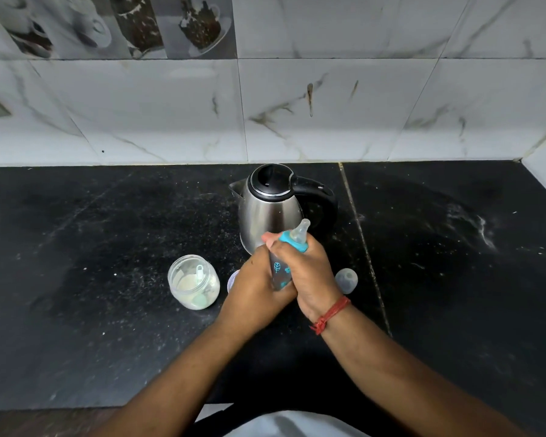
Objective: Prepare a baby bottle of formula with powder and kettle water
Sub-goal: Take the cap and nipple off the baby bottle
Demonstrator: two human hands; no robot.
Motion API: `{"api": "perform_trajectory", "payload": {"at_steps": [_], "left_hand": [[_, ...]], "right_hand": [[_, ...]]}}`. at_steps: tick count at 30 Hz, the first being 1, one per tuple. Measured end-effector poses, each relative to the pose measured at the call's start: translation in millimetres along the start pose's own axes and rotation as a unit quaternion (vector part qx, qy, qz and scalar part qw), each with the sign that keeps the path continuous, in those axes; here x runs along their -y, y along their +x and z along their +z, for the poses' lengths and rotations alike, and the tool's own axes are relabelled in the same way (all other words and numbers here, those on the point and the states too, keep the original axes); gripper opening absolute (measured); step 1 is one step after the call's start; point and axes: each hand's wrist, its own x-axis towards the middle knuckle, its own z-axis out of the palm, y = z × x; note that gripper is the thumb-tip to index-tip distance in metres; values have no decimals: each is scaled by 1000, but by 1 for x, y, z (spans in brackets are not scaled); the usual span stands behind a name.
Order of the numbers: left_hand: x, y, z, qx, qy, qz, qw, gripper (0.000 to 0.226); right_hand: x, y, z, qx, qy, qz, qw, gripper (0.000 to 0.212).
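A dark stone counter [108,310] is backed by marble-look wall tiles [328,115]. A steel kettle [270,212] with a black lid and handle is parked near the middle, lid closed. Just in front of it, the baby bottle [279,272] is gripped between both hands, teal collar and nipple pointing up: left hand [254,288] wrapped round the lower body, right hand [309,272] clamped near the collar. An open powder jar [193,282] with a scoop inside is sat to the left, and the clear bottle cap [346,280] is lying to the right.

One steel kettle with black lid [270,209]; before it, one teal-collared baby bottle [281,266], one clear powder jar [193,282], one translucent dome cap [346,280].
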Motion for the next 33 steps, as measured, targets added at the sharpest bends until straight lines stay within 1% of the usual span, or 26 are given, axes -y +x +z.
{"api": "perform_trajectory", "payload": {"at_steps": [3, 5, 7, 8, 9, 10, 11, 12, 13, 14, 16, 18, 20, 24, 27, 29, 31, 33], "left_hand": [[-12, 2, -8, 34, -48, -12, 998, 59], [-12, 5, -14, 92, -110, -28, 989, 44], [-13, 6, -24, 182, -211, -36, 960, 23], [-14, 6, -29, 217, -241, -37, 945, 19], [-15, 6, -32, 240, -258, -33, 935, 20], [-17, 6, -34, 252, -276, -27, 927, 23], [-18, 6, -34, 252, -290, -24, 923, 26], [-19, 7, -33, 245, -298, -24, 922, 29], [-19, 9, -32, 234, -299, -27, 925, 30], [-18, 10, -31, 223, -299, -33, 927, 31], [-16, 12, -31, 213, -306, -44, 927, 30], [-13, 13, -34, 218, -306, -46, 925, 30], [-11, 12, -36, 220, -307, -50, 925, 32], [-5, 8, -36, 205, -302, -51, 930, 31], [-4, 7, -37, 192, -302, -58, 932, 34], [-4, 7, -38, 188, -298, -57, 934, 34], [-4, 7, -38, 186, -297, -57, 935, 35], [-3, 8, -37, 185, -297, -60, 935, 36]], "right_hand": [[9, 2, -3, 71, -10, -37, 997, 13], [17, 5, -7, 144, -5, -61, 988, 8], [27, 9, -16, 269, 4, -63, 961, 10], [34, 12, -20, 337, 1, -58, 940, 14], [40, 14, -24, 387, -13, -55, 920, 21], [45, 17, -27, 414, -33, -56, 908, 32], [49, 20, -28, 422, -52, -56, 904, 47], [52, 21, -29, 412, -63, -45, 908, 62], [53, 22, -29, 389, -66, -31, 918, 70], [52, 22, -29, 357, -62, -22, 932, 72], [48, 21, -29, 289, -56, -32, 955, 69], [42, 20, -30, 247, -54, -51, 966, 67], [38, 18, -29, 239, -42, -54, 969, 65], [37, 16, -34, 280, 5, -38, 959, 67], [36, 17, -39, 296, 7, -26, 955, 73], [35, 17, -40, 271, -23, -37, 962, 73], [35, 16, -38, 233, -71, -59, 968, 68], [35, 14, -35, 211, -109, -76, 968, 66]]}}
